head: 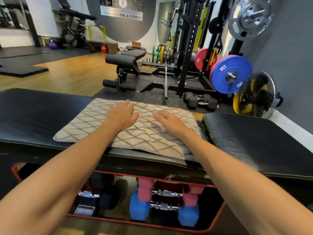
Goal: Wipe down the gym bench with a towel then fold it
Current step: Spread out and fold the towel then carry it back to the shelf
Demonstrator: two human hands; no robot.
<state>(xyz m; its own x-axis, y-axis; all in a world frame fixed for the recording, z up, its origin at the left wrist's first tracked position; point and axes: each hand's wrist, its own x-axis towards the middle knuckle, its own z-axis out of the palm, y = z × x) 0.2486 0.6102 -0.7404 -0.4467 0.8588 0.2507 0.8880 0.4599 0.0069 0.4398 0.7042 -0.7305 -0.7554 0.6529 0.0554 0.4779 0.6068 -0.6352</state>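
A beige towel point(94, 122) with a brown diamond pattern lies folded in layers on the black padded gym bench point(33, 114), its lower layers showing at the near edge. My left hand point(122, 112) rests flat on the towel's middle with straight fingers. My right hand point(169, 122) lies flat on the towel a little to the right, fingers stretched toward the left hand. Neither hand grips the cloth.
A second black pad point(254, 143) of the bench adjoins on the right. Pink and blue dumbbells point(162, 206) sit in a red-rimmed tray under the bench. Beyond stand another bench point(127, 60), a barbell point(165, 82), a rack with weight plates point(230, 76) and a floor fan point(254, 97).
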